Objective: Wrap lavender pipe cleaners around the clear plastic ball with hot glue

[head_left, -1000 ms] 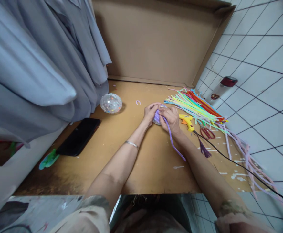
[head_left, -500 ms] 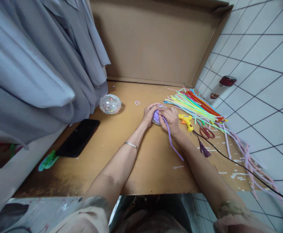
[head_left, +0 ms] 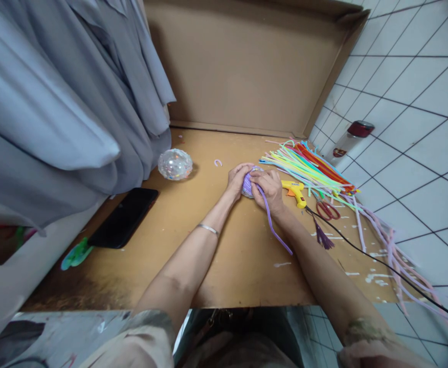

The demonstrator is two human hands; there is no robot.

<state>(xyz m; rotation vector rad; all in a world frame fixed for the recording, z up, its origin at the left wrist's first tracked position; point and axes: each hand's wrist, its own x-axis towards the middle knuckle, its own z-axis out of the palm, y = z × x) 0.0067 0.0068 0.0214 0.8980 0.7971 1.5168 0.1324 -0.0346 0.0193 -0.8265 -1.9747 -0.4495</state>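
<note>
Between my hands is a small ball (head_left: 248, 187) covered with rows of purple pipe cleaner. My left hand (head_left: 238, 180) is closed around its left side, the fingers over its top. My right hand (head_left: 269, 188) presses on the right side with bent fingers, gripping the ball and the purple pipe cleaner (head_left: 270, 225), whose loose end trails down towards my right forearm. My fingers hide part of the ball. Just right of my right hand lies a yellow glue gun (head_left: 296, 192). A short curled pink piece (head_left: 218, 162) lies beyond my left hand.
A clear ball (head_left: 175, 164) and a black phone (head_left: 124, 219) are on the left, beside a grey curtain (head_left: 132, 92). Rightwards lie a pile of coloured pipe cleaners (head_left: 308, 166), red-handled scissors (head_left: 328, 209) and a black cord (head_left: 356, 246). A jar (head_left: 349, 139) stands by the tiled wall.
Hardly anything differs. Both hands keep their hold on the ball, and the loose purple end has shifted very slightly to the right.
</note>
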